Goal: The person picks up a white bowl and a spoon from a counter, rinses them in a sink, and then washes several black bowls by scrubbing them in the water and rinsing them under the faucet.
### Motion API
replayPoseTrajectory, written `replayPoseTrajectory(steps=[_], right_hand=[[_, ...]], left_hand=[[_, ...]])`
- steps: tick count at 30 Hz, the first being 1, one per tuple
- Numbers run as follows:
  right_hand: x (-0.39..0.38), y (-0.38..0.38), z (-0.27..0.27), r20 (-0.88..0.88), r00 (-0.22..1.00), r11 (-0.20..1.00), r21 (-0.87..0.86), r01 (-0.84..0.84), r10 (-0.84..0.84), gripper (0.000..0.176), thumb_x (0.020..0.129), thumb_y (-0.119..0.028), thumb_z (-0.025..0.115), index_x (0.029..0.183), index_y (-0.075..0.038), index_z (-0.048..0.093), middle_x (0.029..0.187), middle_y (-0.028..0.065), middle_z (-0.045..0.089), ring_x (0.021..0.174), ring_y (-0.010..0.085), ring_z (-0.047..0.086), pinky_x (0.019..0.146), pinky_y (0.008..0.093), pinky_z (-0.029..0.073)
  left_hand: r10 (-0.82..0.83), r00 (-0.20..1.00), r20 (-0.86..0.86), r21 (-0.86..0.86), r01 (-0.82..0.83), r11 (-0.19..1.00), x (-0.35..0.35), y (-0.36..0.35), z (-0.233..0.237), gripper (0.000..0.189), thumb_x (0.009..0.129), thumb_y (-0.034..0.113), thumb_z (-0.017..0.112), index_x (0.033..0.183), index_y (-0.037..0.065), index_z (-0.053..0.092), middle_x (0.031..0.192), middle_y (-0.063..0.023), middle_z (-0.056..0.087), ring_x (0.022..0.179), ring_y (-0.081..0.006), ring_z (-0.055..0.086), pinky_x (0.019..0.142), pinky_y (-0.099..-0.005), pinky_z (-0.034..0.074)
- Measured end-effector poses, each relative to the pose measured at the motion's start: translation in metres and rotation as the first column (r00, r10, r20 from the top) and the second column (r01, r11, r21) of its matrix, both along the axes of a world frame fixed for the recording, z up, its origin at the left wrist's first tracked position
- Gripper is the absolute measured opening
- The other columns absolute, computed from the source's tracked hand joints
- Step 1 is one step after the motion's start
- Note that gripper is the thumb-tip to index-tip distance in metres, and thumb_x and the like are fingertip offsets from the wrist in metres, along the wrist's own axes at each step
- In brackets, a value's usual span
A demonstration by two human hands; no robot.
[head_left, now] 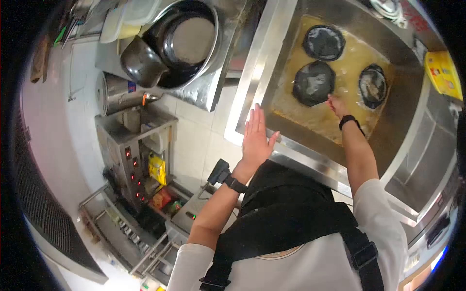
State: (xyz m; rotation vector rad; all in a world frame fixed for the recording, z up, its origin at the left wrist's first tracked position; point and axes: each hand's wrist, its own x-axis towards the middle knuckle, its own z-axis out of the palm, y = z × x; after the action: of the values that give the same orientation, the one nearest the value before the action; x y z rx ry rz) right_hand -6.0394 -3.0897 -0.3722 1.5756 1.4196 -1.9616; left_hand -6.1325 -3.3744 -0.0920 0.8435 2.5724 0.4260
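Left hand (256, 138) spread over sink rim (257, 82), right hand (336, 105) at black dish (313, 80) edge.

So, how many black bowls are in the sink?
3 black bowls: one farthest away, one at the right hand, one to its right. Cloudy water may hide more.

The sink (252, 87) holds three round black dishes: the far dish (324, 42), the near dish (314, 83) and the right-hand dish (373, 86). Two hands are at the sink, the left hand (256, 138) over its near rim and the right hand (336, 105) inside it. There are two black wristbands, the left wristband (236, 184) and the right wristband (348, 121). Left of the sink stand one big steel bowl (219, 46), one dark pan (190, 40) inside it and one dark jug (141, 63). Right of the sink lies one yellow packet (442, 72).
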Motion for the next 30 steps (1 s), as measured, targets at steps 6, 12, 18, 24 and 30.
replayPoseTrajectory(steps=[6,12,18,24,30], right_hand=[[-0.037,0.015,0.089,0.011,0.987,0.940,0.306,-0.154,0.159,0.026,0.074,-0.028,0.059,0.076,-0.002,0.057,0.065,0.0067,0.058,0.053,0.0153,0.054,0.047,0.0293,0.038],[-0.013,0.028,0.199,0.155,0.904,0.566,0.734,-0.375,0.398,0.022,0.073,-0.019,0.056,0.076,0.004,0.057,0.061,0.0072,0.055,0.052,0.0117,0.053,0.049,0.0280,0.042],[0.033,0.022,0.261,-0.270,0.943,0.897,0.438,-0.059,0.194,0.015,0.075,-0.013,0.053,0.073,0.002,0.051,0.061,0.0041,0.050,0.053,0.0127,0.049,0.049,0.0266,0.041],[0.045,-0.011,0.235,-0.118,0.991,0.933,0.359,-0.023,0.070,0.017,0.076,-0.014,0.051,0.086,0.000,0.054,0.070,0.0055,0.056,0.055,0.0126,0.054,0.047,0.0252,0.045],[0.038,-0.038,0.180,-0.061,0.998,0.965,0.263,0.025,-0.009,0.022,0.076,-0.012,0.051,0.086,0.008,0.053,0.073,0.0123,0.056,0.060,0.0203,0.057,0.050,0.0298,0.050]], left_hand=[[-0.272,0.962,0.041,0.089,0.267,0.960,-0.011,0.022,-0.007,0.046,0.078,0.023,0.055,0.120,0.006,0.045,0.137,-0.0190,0.018,0.128,-0.0302,0.018,0.101,-0.0433,0.020],[-0.130,0.880,0.458,0.333,-0.034,0.942,-0.028,0.053,-0.050,0.044,0.078,0.017,0.055,0.118,0.004,0.044,0.131,-0.0206,0.031,0.122,-0.0337,0.028,0.100,-0.0382,0.025],[0.173,0.281,0.944,-0.060,-0.368,0.928,-0.040,0.102,-0.021,0.047,0.088,0.033,0.043,0.126,0.007,0.033,0.121,-0.0100,0.045,0.114,-0.0227,0.040,0.088,-0.0446,0.036],[-0.046,0.162,0.986,0.133,-0.581,0.803,-0.024,0.101,-0.031,0.038,0.088,0.025,0.046,0.120,0.008,0.035,0.119,-0.0061,0.044,0.105,-0.0217,0.044,0.083,-0.0436,0.041],[-0.033,0.351,0.936,0.237,-0.556,0.797,-0.024,0.108,-0.037,0.047,0.083,0.014,0.055,0.123,0.012,0.032,0.111,-0.0070,0.045,0.099,-0.0200,0.046,0.073,-0.0416,0.045]])
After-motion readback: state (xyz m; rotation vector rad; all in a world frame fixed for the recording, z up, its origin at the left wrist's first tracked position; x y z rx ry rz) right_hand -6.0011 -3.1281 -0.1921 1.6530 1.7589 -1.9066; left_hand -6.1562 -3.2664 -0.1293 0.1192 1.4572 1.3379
